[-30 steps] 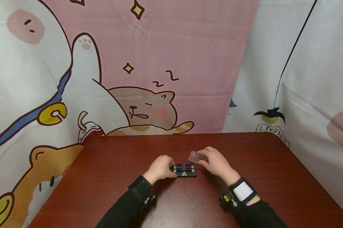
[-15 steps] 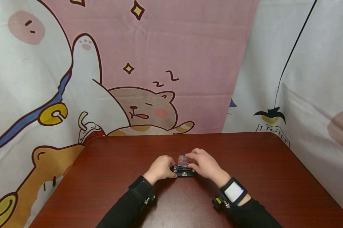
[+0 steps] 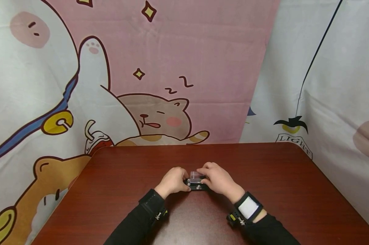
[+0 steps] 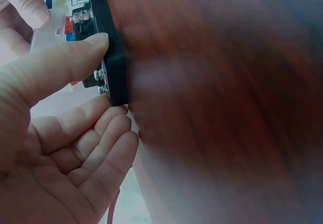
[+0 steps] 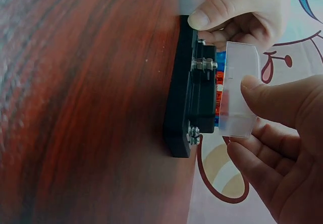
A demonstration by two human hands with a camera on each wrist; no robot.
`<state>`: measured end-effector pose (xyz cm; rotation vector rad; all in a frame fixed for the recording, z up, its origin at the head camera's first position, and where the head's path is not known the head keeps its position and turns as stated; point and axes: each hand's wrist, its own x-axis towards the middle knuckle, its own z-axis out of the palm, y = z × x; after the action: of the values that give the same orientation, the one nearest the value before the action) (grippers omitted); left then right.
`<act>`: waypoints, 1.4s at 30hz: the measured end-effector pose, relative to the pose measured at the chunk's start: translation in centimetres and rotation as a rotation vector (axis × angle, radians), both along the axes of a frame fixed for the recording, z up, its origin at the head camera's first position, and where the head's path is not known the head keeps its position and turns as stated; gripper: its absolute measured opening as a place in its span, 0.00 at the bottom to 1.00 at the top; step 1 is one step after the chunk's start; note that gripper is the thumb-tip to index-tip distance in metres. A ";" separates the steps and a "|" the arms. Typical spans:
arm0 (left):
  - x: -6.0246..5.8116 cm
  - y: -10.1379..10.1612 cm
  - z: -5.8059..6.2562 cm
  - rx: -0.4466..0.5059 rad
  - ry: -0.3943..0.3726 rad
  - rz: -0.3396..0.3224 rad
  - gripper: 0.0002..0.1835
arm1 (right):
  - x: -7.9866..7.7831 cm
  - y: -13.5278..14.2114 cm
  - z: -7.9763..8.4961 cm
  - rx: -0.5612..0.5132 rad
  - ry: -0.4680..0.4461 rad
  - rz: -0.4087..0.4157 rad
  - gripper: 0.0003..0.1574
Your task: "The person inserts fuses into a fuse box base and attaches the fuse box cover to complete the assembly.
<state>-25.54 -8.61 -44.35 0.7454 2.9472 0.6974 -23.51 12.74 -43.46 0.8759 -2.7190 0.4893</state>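
Note:
A black fuse block (image 3: 197, 187) lies on the table, with metal terminal screws (image 5: 194, 134) and red and blue blade fuses (image 5: 219, 99) along its top. My left hand (image 3: 172, 180) grips the block's left end; in the left wrist view its thumb presses on the base. Between thumb and fingers, my right hand (image 3: 219, 179) pinches a clear plastic cover (image 5: 237, 95). That cover sits over the fuses, its lower edge right at the fuse tops in the right wrist view. In the head view the right fingers hide the block's right end.
The reddish-brown wooden table (image 3: 135, 160) reaches back to a cartoon-printed cloth (image 3: 221, 68). Black bands with small devices are strapped on both wrists, and a white-faced one (image 3: 248, 207) is on the right.
My right hand has carried the clear cover leftward and down from beside the fuse block to over its fuses. The left hand has stayed on the block's left end.

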 end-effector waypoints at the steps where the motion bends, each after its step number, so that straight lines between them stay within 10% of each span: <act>1: 0.0 0.0 0.0 0.000 -0.002 0.000 0.19 | 0.0 0.0 -0.1 0.006 0.001 -0.001 0.24; 42: 0.1 0.0 0.0 0.016 -0.001 -0.007 0.19 | -0.4 -0.4 -0.9 0.031 0.000 -0.008 0.21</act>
<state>-25.47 -8.60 -44.31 0.7556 2.9401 0.7210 -23.93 12.29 -44.38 0.8726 -2.7362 0.4461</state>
